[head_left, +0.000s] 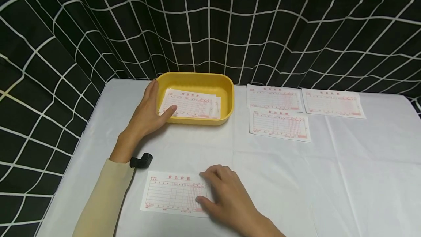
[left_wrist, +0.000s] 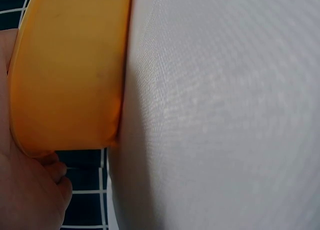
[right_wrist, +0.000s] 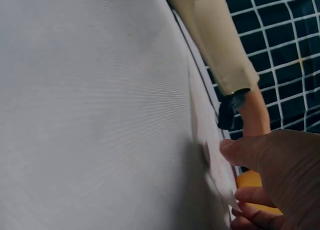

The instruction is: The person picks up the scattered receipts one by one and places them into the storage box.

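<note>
Right hand point(head_left: 231, 197), thumb and fingers apart, at the 3 o'clock edge of a white rectangular red-printed paper slip point(head_left: 172, 195), left hand point(head_left: 147, 111) clamped on a yellow rounded plastic tray point(head_left: 194, 80) at the slip's 12 o'clock, three similar slips point(head_left: 279, 124) at 2 o'clock.

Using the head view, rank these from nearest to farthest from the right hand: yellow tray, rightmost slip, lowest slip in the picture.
1. Lowest slip: right at the right hand, which partly covers its right end.
2. Yellow tray: ahead and to the left.
3. Rightmost slip: farther off, ahead and to the right.
</note>
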